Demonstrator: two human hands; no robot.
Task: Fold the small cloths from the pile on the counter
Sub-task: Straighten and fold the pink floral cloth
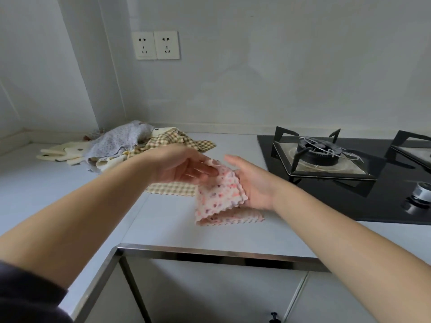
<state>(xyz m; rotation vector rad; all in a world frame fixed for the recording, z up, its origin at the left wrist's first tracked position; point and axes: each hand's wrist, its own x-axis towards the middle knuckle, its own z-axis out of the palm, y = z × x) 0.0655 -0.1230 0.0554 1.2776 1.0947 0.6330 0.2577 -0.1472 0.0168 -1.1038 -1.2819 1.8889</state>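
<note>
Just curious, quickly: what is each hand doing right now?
Left hand: pinching the pink cloth.
Right hand: open, flat against that cloth.

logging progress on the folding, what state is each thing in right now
pink cloth, half folded, upper part lifted off the counter
left hand, pinches the pink cloth's top corner
right hand, open, flat against the pink cloth
checked cloth, folded, lying flat
pile, heaped, unfolded
burner, no flame
sockets, nothing plugged in
</note>
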